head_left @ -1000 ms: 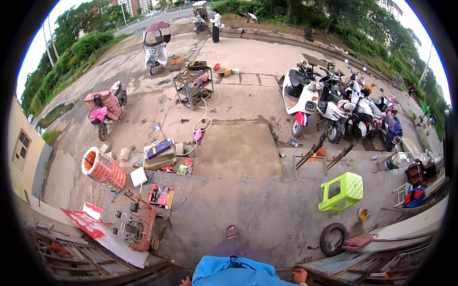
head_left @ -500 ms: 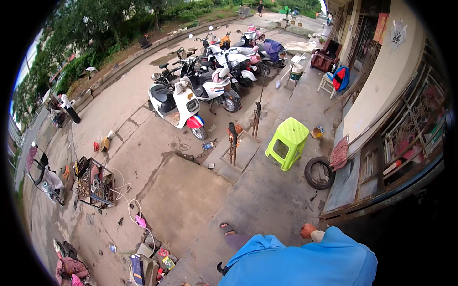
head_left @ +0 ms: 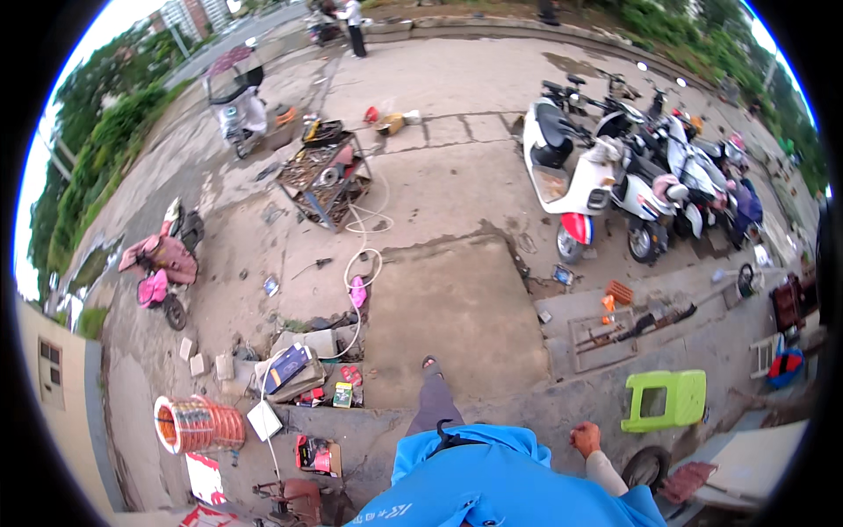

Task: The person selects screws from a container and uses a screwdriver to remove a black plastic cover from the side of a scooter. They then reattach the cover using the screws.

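My right hand (head_left: 585, 436) swings beside the blue jacket (head_left: 474, 483) on my body, fingers loosely curled; whether it holds anything is too small to tell. It is closest to the green plastic stool (head_left: 683, 397), which lies above and right of it, and the black tyre (head_left: 643, 467) on the ground. My left hand is out of view. My sandalled foot (head_left: 429, 363) is on the lower edge of a concrete slab (head_left: 450, 312).
Scooters (head_left: 571, 176) stand at right, a pink one (head_left: 171, 259) at left. A tool trolley (head_left: 325, 176) trails a white hose. An orange hose coil (head_left: 200, 424), a boxed item (head_left: 318, 454) and bricks (head_left: 224, 367) lie left. A person (head_left: 356, 26) stands far off.
My view turned right, then swung back and moved forward toward the slab. My foot has stepped forward, my right hand has risen beside the jacket, and my left hand has left view.
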Demonstrator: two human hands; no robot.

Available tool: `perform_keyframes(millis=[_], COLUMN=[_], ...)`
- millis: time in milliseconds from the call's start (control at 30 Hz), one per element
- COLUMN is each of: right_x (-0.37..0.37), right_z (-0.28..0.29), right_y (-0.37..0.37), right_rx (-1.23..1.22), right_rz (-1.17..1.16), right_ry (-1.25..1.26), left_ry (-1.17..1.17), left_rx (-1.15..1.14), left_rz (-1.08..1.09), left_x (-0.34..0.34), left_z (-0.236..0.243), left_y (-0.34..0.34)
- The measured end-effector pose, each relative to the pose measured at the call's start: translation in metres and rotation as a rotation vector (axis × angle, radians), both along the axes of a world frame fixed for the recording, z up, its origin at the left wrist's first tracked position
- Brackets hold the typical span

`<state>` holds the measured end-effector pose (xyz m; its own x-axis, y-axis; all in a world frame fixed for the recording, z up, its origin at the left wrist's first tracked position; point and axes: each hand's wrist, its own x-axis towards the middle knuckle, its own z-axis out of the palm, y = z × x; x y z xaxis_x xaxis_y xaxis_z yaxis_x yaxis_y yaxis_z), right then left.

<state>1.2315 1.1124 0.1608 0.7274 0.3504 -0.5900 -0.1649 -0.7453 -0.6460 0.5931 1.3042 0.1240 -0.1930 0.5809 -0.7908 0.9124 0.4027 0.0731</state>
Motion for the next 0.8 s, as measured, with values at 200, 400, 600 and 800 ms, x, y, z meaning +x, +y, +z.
perform_keyframes(millis=[200, 400, 600, 800], right_x=[0.017, 0.042, 0.084, 0.12], right_z=[-0.099, -0.05, -0.04, -0.009], right_y=[0.024, 0.144, 0.237, 0.318], right_rx=[-0.373, -0.364, -0.275, -0.112], right_rz=[0.566, 0.382, 0.311, 0.154], right_ry=[-0.233, -0.072, -0.058, 0.031], left_ry=[0.003, -0.036, -0.189, -0.128], left_rx=[-0.082, 0.165, 0.516, 0.303], left_rz=[0.211, 0.076, 0.143, 0.129], left_x=[0.052, 0.138, 0.216, 0.248], left_z=[-0.062, 0.004, 0.026, -0.022], left_y=[0.051, 0.248, 0.396, 0.424])
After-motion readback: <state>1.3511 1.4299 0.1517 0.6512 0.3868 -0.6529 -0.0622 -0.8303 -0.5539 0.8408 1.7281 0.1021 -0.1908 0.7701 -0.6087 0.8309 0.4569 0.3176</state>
